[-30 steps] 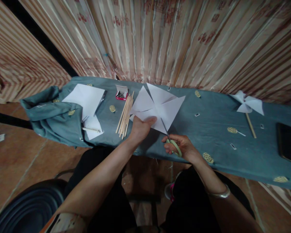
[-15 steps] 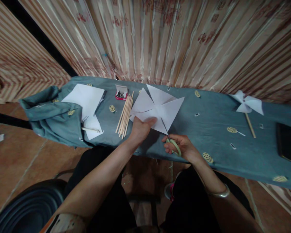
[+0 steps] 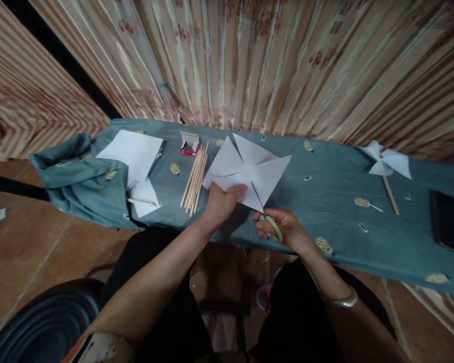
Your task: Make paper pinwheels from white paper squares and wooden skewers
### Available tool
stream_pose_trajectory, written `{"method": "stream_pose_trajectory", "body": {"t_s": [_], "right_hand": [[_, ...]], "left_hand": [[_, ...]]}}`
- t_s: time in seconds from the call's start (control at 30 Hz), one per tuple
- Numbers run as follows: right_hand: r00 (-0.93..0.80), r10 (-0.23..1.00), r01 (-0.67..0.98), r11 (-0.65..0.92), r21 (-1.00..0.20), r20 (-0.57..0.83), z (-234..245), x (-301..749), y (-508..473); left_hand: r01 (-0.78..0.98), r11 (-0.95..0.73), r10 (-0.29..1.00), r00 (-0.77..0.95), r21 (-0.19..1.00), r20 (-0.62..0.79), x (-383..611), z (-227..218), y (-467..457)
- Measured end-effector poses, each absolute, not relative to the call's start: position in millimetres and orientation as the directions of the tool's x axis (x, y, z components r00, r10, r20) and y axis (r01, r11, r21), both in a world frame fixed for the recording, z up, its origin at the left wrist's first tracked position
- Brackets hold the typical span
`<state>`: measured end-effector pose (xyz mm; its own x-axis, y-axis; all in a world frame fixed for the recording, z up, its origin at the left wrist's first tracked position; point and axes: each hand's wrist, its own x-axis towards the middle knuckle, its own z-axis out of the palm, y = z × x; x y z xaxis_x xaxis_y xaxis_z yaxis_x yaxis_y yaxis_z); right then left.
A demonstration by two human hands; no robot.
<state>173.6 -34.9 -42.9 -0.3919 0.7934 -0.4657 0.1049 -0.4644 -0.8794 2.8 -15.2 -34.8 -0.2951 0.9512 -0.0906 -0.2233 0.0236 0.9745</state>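
A white sheet of paper (image 3: 259, 166) with slits running from its corners toward the middle is held up above the cloth. My left hand (image 3: 222, 201) pinches its near left edge, thumb on top. In my right hand (image 3: 282, 227) are scissors (image 3: 274, 228) with pale green handles, my fingers through the loops. Their blades are mostly hidden, at the paper's near corner, where a slit runs inward. Left of the paper lies a bundle of thin wooden sticks (image 3: 195, 180). Behind the sticks stands a small red open box (image 3: 189, 144) of small metal pieces.
The narrow table has a teal patterned cloth (image 3: 298, 201), bunched at the left. White paper sheets (image 3: 136, 151) and a white pen-like stick (image 3: 142, 202) lie there. At right are a paper pinwheel (image 3: 386, 160) on a stick and a dark phone-like slab (image 3: 451, 222). A pleated curtain (image 3: 249, 65) hangs behind.
The paper has shifted slightly to the right and toward the scissors. The scissor blades, seen along the slit before, now show little beyond the paper's corner. Both hands have barely moved.
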Motion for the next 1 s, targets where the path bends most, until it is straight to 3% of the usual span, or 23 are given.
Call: {"method": "stream_pose_trajectory", "body": {"t_s": [1.0], "right_hand": [[-0.358, 0.811, 0.113, -0.455, -0.883, -0.463, -37.6, 171.1, -32.8]], "left_hand": [[-0.208, 0.073, 0.958, -0.256, 0.975, -0.126, 7.5, -35.6, -19.5]]}}
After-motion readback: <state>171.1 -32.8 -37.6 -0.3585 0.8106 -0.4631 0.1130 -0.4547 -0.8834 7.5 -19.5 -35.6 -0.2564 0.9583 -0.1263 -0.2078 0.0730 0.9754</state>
